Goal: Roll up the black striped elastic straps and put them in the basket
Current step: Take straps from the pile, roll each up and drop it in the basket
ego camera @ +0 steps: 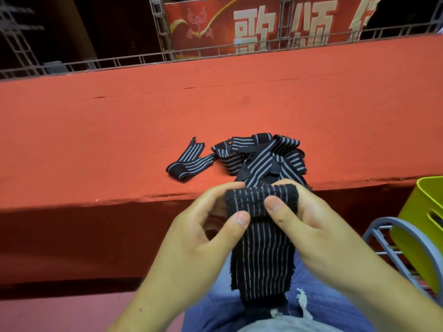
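Note:
A black elastic strap with thin white stripes [261,255] hangs down over my lap, its top end folded over into a short roll. My left hand [201,236] pinches the roll's left side, thumb in front. My right hand [309,226] pinches the right side, thumb pressed on the fold. A tangled pile of the same striped straps [263,156] lies on the red carpeted ledge [119,140] just beyond my hands, one end trailing out to the left. A yellow-green basket [424,226] stands at the right edge, on a grey wire rack [395,245].
The ledge drops off at its front edge just ahead of my hands, with a dark red face below. Metal truss railings [167,53] and a red banner [263,22] stand behind it. My blue jeans [323,307] fill the bottom.

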### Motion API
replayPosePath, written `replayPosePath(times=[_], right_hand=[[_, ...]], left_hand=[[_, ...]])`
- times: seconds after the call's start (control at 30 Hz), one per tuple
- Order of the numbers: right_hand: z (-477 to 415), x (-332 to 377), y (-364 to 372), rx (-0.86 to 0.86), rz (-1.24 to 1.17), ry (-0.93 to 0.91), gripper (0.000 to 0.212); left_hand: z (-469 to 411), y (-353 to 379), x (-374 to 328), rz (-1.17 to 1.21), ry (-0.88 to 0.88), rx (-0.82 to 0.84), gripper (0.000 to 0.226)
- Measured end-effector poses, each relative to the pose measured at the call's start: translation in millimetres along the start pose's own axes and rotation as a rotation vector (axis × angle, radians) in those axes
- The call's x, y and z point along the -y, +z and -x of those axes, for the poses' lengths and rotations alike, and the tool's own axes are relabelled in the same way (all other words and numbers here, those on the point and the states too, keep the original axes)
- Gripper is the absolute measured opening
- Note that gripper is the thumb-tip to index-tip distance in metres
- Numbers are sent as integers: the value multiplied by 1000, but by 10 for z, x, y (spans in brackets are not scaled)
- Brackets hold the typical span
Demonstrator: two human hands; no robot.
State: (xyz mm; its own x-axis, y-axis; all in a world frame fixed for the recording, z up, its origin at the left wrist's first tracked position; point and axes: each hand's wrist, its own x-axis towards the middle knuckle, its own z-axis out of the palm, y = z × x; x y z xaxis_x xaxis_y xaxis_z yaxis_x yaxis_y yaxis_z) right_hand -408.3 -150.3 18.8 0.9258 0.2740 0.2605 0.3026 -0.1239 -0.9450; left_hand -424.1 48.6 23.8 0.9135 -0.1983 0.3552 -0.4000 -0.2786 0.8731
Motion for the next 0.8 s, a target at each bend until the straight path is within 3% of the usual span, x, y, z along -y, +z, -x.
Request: replayPosePath(times=[0.43, 0.63, 0.8], right_hand=[[4, 80, -49, 104, -133, 154, 37], [8, -22, -77, 113, -90, 235, 91], [4, 30, -67, 178, -239, 195, 62]], left_hand=[[-4, -2, -90, 74, 42, -136, 28], [-35, 21, -129, 54, 95, -206, 37], [-31, 27, -49, 134, 150, -160, 35]])
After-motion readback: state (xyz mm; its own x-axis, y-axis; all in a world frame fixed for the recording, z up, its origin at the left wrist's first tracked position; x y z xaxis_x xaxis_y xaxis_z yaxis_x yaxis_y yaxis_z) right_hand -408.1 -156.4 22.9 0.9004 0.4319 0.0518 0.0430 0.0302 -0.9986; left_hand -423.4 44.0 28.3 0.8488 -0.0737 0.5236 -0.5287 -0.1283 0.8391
